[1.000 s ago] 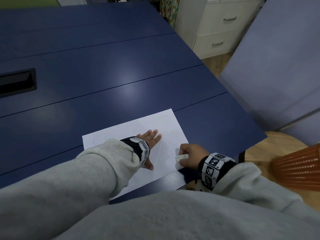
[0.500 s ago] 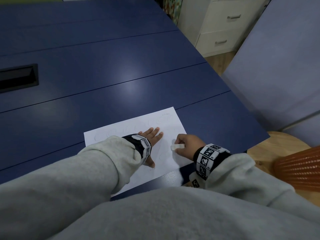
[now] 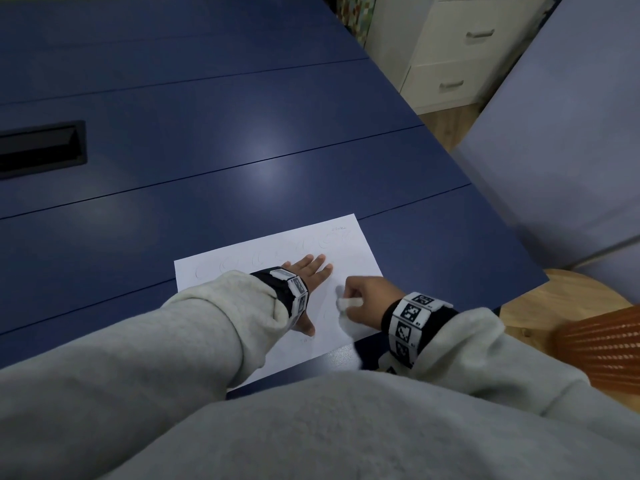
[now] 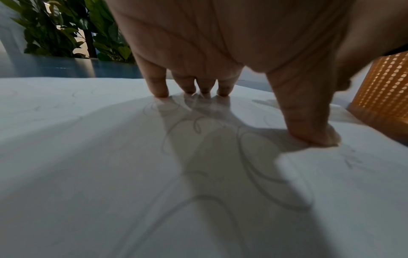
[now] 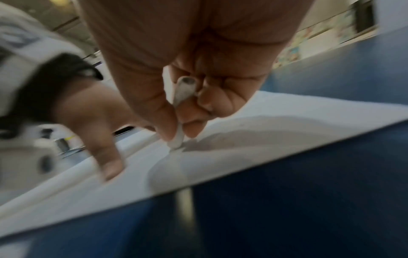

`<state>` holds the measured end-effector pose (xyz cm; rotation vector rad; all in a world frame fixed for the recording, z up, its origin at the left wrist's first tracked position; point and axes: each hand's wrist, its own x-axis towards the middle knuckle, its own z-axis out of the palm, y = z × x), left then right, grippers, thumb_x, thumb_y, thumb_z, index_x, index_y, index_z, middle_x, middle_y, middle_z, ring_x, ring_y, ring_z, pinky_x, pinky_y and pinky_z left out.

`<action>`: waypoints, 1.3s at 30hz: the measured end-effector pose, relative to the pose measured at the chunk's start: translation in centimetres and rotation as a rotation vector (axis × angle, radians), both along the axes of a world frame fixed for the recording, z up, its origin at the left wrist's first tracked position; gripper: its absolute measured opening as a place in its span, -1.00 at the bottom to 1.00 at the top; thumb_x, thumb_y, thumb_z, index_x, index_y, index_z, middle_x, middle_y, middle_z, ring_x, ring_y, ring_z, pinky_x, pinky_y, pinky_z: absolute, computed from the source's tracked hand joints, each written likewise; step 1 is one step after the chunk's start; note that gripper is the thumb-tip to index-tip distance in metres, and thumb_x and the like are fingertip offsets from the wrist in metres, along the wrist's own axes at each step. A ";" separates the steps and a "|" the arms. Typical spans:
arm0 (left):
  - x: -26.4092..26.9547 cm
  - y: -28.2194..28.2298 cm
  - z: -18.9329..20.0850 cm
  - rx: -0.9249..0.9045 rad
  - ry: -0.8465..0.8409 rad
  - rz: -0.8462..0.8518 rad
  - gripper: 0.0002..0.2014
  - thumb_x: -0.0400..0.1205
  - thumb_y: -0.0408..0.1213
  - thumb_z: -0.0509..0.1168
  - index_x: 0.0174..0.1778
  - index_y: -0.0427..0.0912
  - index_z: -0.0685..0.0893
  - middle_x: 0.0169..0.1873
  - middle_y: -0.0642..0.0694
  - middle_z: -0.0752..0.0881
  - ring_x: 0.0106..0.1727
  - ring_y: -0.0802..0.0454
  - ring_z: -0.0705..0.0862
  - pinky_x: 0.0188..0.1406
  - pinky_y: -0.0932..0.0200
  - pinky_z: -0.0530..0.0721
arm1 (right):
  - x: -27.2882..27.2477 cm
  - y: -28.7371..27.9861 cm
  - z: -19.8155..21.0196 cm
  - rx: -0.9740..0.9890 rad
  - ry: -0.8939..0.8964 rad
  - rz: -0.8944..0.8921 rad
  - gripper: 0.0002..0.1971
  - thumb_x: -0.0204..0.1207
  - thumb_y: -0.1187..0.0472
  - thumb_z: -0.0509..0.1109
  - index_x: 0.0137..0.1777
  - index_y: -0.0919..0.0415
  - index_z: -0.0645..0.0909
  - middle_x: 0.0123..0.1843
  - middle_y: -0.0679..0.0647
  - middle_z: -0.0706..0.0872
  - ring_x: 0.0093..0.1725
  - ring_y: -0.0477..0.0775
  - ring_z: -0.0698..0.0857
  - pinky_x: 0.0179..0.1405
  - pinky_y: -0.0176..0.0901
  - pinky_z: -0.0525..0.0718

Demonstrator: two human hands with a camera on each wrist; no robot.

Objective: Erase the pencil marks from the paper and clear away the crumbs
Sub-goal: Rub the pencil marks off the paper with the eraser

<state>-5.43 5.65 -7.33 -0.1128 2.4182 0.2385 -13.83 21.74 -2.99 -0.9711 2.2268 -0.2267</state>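
Observation:
A white sheet of paper (image 3: 349,252) with faint looping pencil marks (image 4: 253,167) lies near the front edge of the blue table (image 3: 242,133). My left hand (image 3: 311,271) lies flat on the sheet, fingers straight and spread, thumb pressed down. My right hand (image 3: 367,299) pinches a white eraser (image 3: 348,302) between thumb and fingers, just right of the left thumb. In the right wrist view the eraser (image 5: 181,111) has its lower tip on the paper (image 5: 264,136). I see no crumbs in these blurred views.
A black recessed slot (image 3: 41,148) sits in the table at far left. Off the table's right edge stand an orange mesh bin (image 3: 606,344), a grey panel (image 3: 554,133) and a white drawer unit (image 3: 450,53). Green plants (image 4: 66,29) show beyond the table.
My right hand with the eraser has moved left and farther onto the paper, toward my left hand. The left hand has stayed flat on the sheet.

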 end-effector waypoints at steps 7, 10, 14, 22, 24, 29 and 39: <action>0.0 -0.1 -0.3 0.004 0.001 -0.008 0.30 0.35 0.25 0.50 0.65 -0.02 -0.39 0.64 -0.04 -0.41 0.67 -0.05 -0.33 0.62 -0.16 -0.14 | -0.9 -0.6 0.1 -0.022 0.047 -0.043 -0.92 0.44 0.17 0.40 -0.17 0.03 0.54 -0.10 -0.04 0.65 -0.08 0.03 0.63 -0.16 -0.21 0.52; 0.0 -0.2 -0.3 0.010 0.007 -0.007 0.30 0.35 0.25 0.50 0.65 -0.02 -0.38 0.65 -0.04 -0.40 0.67 -0.04 -0.33 0.62 -0.16 -0.14 | -0.7 -0.6 0.4 -0.026 0.033 -0.073 -0.91 0.43 0.17 0.41 -0.19 0.02 0.53 -0.07 -0.01 0.67 -0.05 0.06 0.66 -0.14 -0.19 0.56; 0.0 -0.2 -0.6 0.004 0.011 -0.017 0.30 0.35 0.28 0.48 0.65 -0.01 -0.39 0.64 -0.04 -0.41 0.67 -0.04 -0.34 0.62 -0.15 -0.15 | 1.8 -0.4 0.4 0.065 -0.048 0.161 -0.89 0.44 0.16 0.41 -0.15 0.02 0.51 -0.08 -0.03 0.63 -0.03 0.05 0.63 -0.07 -0.16 0.58; 0.1 -0.3 -1.0 -0.007 0.022 -0.016 0.30 0.33 0.31 0.47 0.64 0.00 -0.40 0.64 -0.03 -0.42 0.67 -0.03 -0.34 0.62 -0.14 -0.15 | 0.5 -0.5 0.3 -0.016 0.007 -0.022 -0.89 0.45 0.12 0.41 -0.21 0.03 0.52 -0.14 -0.08 0.61 -0.10 -0.01 0.60 -0.23 -0.24 0.49; 0.1 -0.4 -0.9 -0.001 0.020 -0.018 0.31 0.33 0.31 0.47 0.64 0.00 -0.41 0.64 -0.03 -0.42 0.67 -0.03 -0.35 0.62 -0.15 -0.15 | 1.3 -0.2 0.2 0.030 -0.032 0.081 -0.90 0.44 0.15 0.41 -0.20 0.01 0.52 -0.13 -0.08 0.60 -0.10 -0.02 0.59 -0.20 -0.25 0.48; 0.2 -0.1 -0.4 -0.003 0.021 -0.011 0.28 0.36 0.28 0.47 0.65 -0.01 -0.39 0.64 -0.03 -0.41 0.67 -0.03 -0.34 0.62 -0.14 -0.15 | -0.3 -0.3 0.0 -0.008 0.011 -0.008 -0.88 0.42 0.15 0.43 -0.24 0.01 0.52 -0.16 -0.09 0.61 -0.12 -0.02 0.59 -0.20 -0.24 0.49; 0.1 0.0 0.0 -0.005 0.005 -0.012 0.28 0.37 0.27 0.47 0.65 -0.02 -0.40 0.64 -0.05 -0.42 0.67 -0.04 -0.35 0.62 -0.15 -0.16 | -0.2 -0.5 0.1 0.036 0.019 0.090 -0.83 0.44 0.14 0.40 -0.29 -0.06 0.46 -0.15 -0.12 0.58 -0.10 -0.03 0.59 -0.18 -0.24 0.49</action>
